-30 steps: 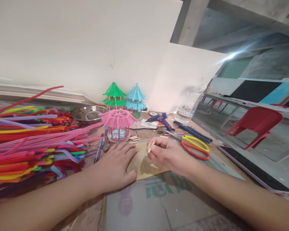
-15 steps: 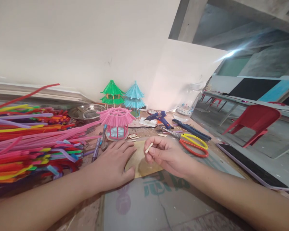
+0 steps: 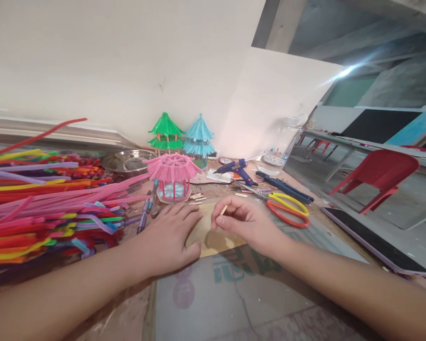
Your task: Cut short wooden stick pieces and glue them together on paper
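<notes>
Stick point(image 3: 223, 210) pinched in right hand point(image 3: 246, 222) grip over card point(image 3: 213, 234); left hand point(image 3: 170, 237) flat, released, pressing card on desk point(image 3: 234, 293).

Left hand point(image 3: 170, 237) flat on tan card point(image 3: 213, 237); right hand point(image 3: 246, 222) pinches short stick point(image 3: 223, 210)

Plain white wall point(image 3: 110, 61) ahead, grey concrete beam point(image 3: 275, 23) overhead, red plastic chair point(image 3: 379, 173) right, bright glare point(image 3: 346, 72) beyond
</notes>
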`<action>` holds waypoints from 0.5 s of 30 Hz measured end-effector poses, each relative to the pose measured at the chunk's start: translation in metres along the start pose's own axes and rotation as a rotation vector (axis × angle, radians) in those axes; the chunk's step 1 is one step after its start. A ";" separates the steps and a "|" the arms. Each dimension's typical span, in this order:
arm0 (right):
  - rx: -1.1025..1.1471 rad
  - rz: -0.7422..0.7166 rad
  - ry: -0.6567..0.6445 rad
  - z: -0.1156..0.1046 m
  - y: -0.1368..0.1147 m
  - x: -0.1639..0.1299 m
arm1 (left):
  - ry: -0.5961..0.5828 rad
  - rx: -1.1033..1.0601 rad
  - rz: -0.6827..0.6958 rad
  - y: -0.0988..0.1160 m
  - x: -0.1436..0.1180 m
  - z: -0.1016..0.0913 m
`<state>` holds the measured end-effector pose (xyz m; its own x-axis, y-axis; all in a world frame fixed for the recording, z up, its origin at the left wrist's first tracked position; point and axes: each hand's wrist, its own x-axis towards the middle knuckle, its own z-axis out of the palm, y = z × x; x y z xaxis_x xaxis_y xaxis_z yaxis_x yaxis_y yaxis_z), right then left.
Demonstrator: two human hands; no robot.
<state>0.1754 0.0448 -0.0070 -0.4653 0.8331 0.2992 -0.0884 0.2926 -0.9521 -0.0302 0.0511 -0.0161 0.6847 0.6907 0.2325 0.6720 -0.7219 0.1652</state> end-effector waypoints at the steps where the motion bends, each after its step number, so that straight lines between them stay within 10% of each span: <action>1: -0.005 -0.008 0.000 0.000 0.000 0.000 | 0.000 0.011 -0.003 0.000 0.000 0.001; 15: -0.097 -0.011 -0.019 0.003 0.002 -0.004 | -0.003 0.034 0.001 0.000 0.000 0.001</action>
<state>0.1745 0.0409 -0.0098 -0.4810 0.8210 0.3076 -0.0082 0.3466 -0.9380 -0.0302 0.0510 -0.0171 0.6863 0.6900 0.2301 0.6803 -0.7208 0.1325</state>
